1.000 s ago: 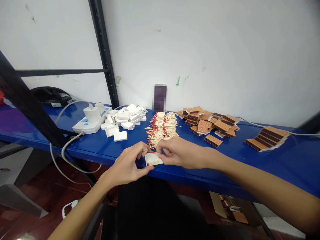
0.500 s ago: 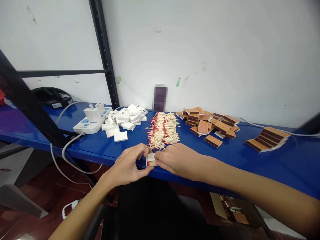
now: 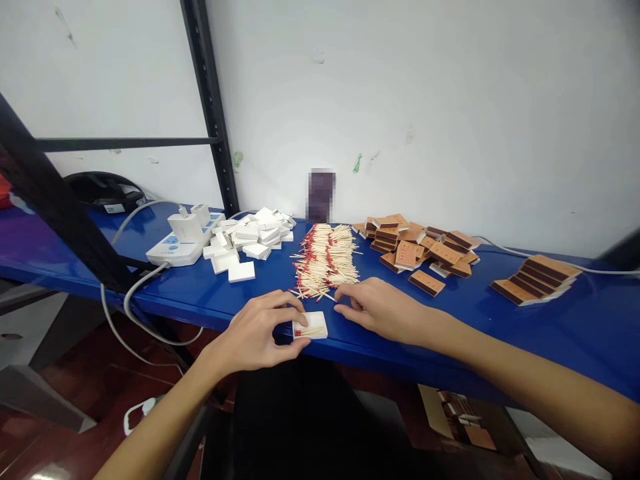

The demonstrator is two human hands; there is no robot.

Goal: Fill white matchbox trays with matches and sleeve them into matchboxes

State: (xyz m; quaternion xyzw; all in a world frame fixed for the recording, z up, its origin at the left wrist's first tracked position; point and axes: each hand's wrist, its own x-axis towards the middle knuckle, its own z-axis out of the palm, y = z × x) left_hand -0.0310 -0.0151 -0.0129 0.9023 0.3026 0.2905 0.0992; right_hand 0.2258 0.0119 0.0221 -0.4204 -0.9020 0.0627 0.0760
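My left hand (image 3: 260, 330) holds a small white matchbox tray (image 3: 311, 326) at the front edge of the blue table (image 3: 500, 320); a few red-tipped matches lie in the tray. My right hand (image 3: 380, 308) rests just right of the tray, fingers bent, its tips at the near edge of the pile of loose matches (image 3: 326, 259). Whether those fingertips hold a match I cannot make out.
A heap of white inner trays (image 3: 250, 241) lies left of the matches, beside a white power strip (image 3: 183, 240) with cables. Brown matchbox sleeves (image 3: 417, 250) lie to the right, with a neat stack (image 3: 537, 277) further right. A black shelf post (image 3: 210, 107) stands behind.
My right hand has let go of the tray and moved right and up toward the match pile. The tray now lies flat on the table, held by my left hand.
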